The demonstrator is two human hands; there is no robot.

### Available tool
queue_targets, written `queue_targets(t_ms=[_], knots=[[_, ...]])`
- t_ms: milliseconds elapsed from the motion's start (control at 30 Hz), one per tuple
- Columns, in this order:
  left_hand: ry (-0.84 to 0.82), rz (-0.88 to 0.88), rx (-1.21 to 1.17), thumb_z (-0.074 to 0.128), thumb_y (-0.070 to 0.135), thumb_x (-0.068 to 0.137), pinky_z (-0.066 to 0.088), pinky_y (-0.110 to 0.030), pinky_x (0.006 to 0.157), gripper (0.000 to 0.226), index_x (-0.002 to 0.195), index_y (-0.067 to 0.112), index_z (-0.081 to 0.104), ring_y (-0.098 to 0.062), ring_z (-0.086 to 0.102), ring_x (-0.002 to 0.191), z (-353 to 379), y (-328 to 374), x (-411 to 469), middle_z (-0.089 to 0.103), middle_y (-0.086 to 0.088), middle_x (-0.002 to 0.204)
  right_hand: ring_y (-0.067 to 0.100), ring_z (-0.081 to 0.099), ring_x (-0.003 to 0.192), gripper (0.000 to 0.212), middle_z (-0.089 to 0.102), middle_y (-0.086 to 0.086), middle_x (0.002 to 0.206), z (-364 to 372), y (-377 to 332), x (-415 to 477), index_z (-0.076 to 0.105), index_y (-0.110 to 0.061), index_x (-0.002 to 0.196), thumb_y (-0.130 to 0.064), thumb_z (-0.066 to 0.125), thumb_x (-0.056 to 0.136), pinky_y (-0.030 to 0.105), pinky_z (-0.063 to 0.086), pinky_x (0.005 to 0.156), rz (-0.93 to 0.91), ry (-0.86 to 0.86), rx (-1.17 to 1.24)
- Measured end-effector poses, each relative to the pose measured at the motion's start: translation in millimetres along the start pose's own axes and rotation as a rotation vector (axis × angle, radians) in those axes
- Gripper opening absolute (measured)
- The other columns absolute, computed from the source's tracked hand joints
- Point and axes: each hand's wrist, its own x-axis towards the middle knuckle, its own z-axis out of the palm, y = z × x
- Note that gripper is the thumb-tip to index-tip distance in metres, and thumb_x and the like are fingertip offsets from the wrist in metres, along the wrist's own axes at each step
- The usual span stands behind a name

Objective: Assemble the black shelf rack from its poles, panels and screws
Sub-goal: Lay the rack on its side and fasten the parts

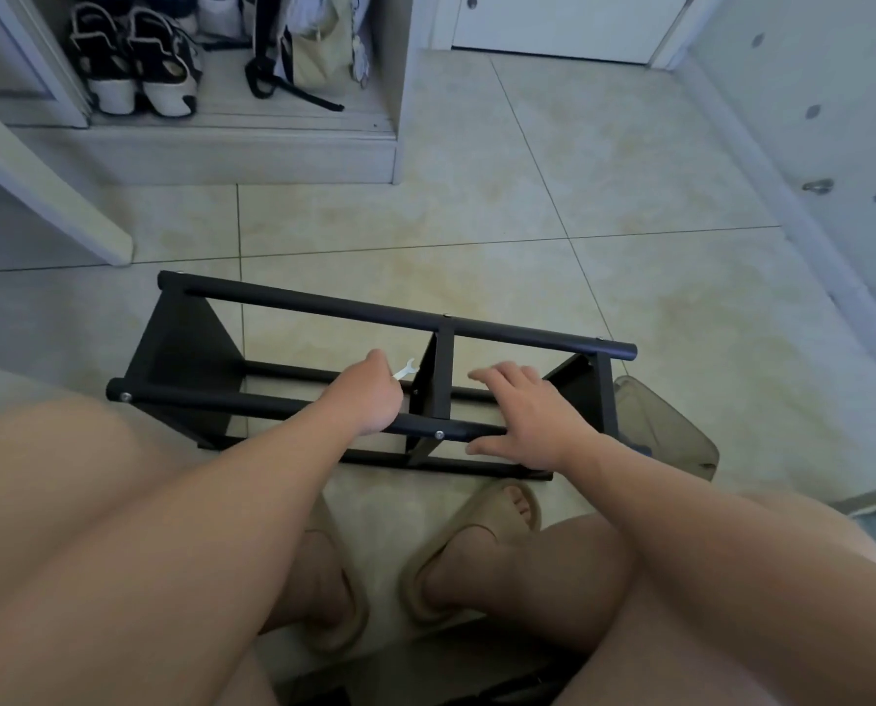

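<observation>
Left hand (369, 394) is pinching a wrench (406, 370) by the panel (428, 384); right hand (522, 415), fingers spread, is resting on the rack (324, 304). If the wrench slips, the joint could stay loose.

The left hand (369, 394) hides its own fingers and the handle of the white spanner (406, 370). The right end of the rack (324, 305) covers part of a clear tub (665, 425).

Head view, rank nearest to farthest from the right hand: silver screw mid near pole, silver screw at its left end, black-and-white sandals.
From the right hand:
1. Silver middle screw, just to its left.
2. Silver left-end screw, far to the left.
3. Black-and-white sandals, far top left.
</observation>
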Motion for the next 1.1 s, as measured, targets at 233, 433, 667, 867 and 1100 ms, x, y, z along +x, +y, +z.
queue_targets(t_ms=[233,433,667,867,1100], knots=[[-0.047,-0.006,-0.121,0.050,0.012,0.093,0.045,-0.031,0.071,0.013,0.085,0.020,0.058,-0.024,0.063,0.090,-16,-4,27,0.069,-0.001,0.093,0.022,-0.028,0.152,0.133,-0.032,-0.006,0.164,19,-12,40,-0.020,-0.034,0.159,-0.095,0.050,0.064,0.053,-0.008,0.123,-0.110,-0.030,-0.127],[-0.092,0.032,-0.186,0.066,0.010,0.085,0.041,-0.024,0.062,0.027,0.066,0.029,0.067,-0.014,0.060,0.074,-22,-10,47,0.066,0.007,0.072,0.017,-0.033,0.150,0.124,-0.035,-0.006,0.163,29,-5,47,-0.019,-0.034,0.159,-0.098,0.038,0.068,0.056,-0.008,0.124,-0.173,0.010,-0.049],[-0.167,0.027,-0.300,0.068,0.011,0.084,0.039,-0.021,0.057,0.026,0.065,0.029,0.072,-0.006,0.057,0.064,-27,-4,64,0.062,0.018,0.050,0.015,-0.029,0.152,0.112,-0.032,-0.004,0.165,30,5,48,-0.013,-0.022,0.162,-0.092,0.027,0.083,0.052,-0.009,0.125,-0.247,0.056,-0.087],[-0.298,-0.087,-0.484,0.065,0.012,0.086,0.052,-0.024,0.068,0.009,0.080,0.016,0.070,-0.004,0.070,0.068,-23,3,66,0.077,0.004,0.077,0.016,-0.019,0.155,0.110,-0.018,0.001,0.169,37,-1,41,-0.002,-0.012,0.163,-0.086,0.029,0.088,0.050,-0.006,0.126,-0.279,0.109,-0.116],[-0.360,-0.211,-0.690,0.060,0.013,0.091,0.055,-0.027,0.071,0.008,0.095,0.008,0.065,-0.013,0.075,0.075,-8,7,61,0.078,-0.003,0.081,0.019,-0.014,0.156,0.109,-0.009,0.007,0.170,37,-3,41,0.004,-0.006,0.162,-0.081,0.037,0.089,0.047,-0.002,0.128,-0.296,0.127,-0.087]])
